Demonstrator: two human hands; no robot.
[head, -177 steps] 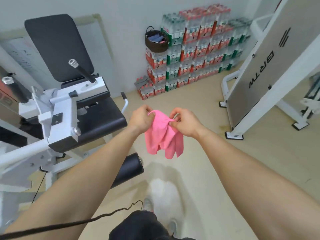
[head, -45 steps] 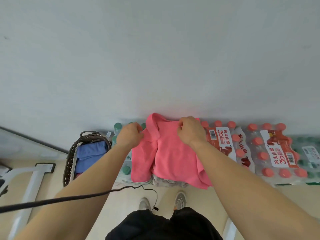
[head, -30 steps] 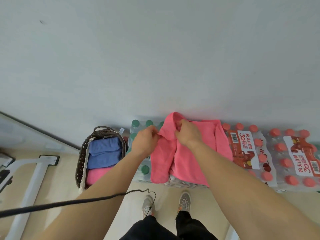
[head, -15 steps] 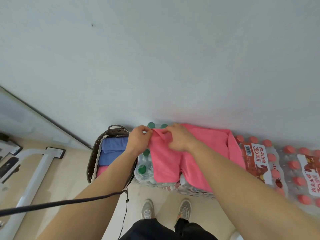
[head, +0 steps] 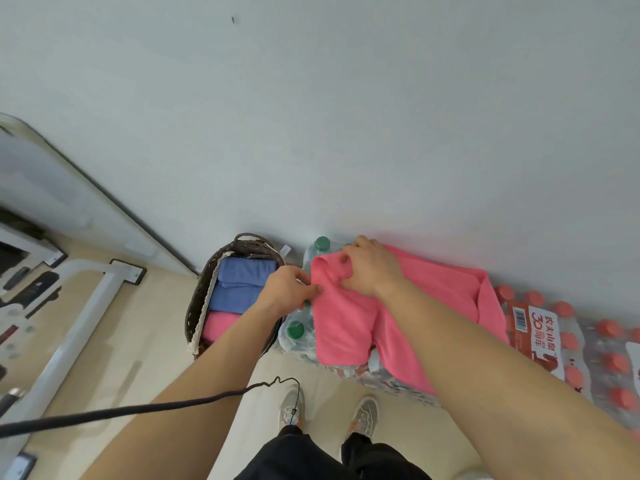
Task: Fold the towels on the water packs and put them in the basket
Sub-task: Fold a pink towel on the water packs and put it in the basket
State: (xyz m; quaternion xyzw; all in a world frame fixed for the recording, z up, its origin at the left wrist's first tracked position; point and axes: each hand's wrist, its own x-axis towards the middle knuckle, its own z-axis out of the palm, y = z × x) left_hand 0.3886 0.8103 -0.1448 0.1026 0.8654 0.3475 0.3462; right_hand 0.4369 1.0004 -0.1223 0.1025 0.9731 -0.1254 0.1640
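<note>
On top of the water packs (head: 597, 344), which stand in a row against the pale wall (head: 311, 116), a pink towel (head: 346, 330) lies partly folded. Its near edge hangs a little over the front of the packs, and at the right a second layer is turned over the first.

The left hand (head: 286, 289) is at the left edge of the towel. Its grip is narrow: thumb and fingertips pinch that edge. The right hand (head: 372, 268) lies on the upper left part of the towel, close to the left hand, with the fingers curled into the cloth. Its grip holds a raised fold there. Both forearms reach forward from the bottom of the view.

Under the left edge of the towel some bottles with green caps (head: 295, 330) are visible; the packs to the right have red caps and a red label.

Just beside the packs, to the left, stands a dark woven basket (head: 198, 299). Inside it are folded blue towels (head: 242, 282) at the far side and a folded pink cloth (head: 219, 325) at the near side.

Below, on the beige floor (head: 138, 358), I see two grey shoes (head: 292, 405) and black trousers. A black cable (head: 138, 407) crosses the left forearm. A white metal frame (head: 79, 323) stands at the left.
</note>
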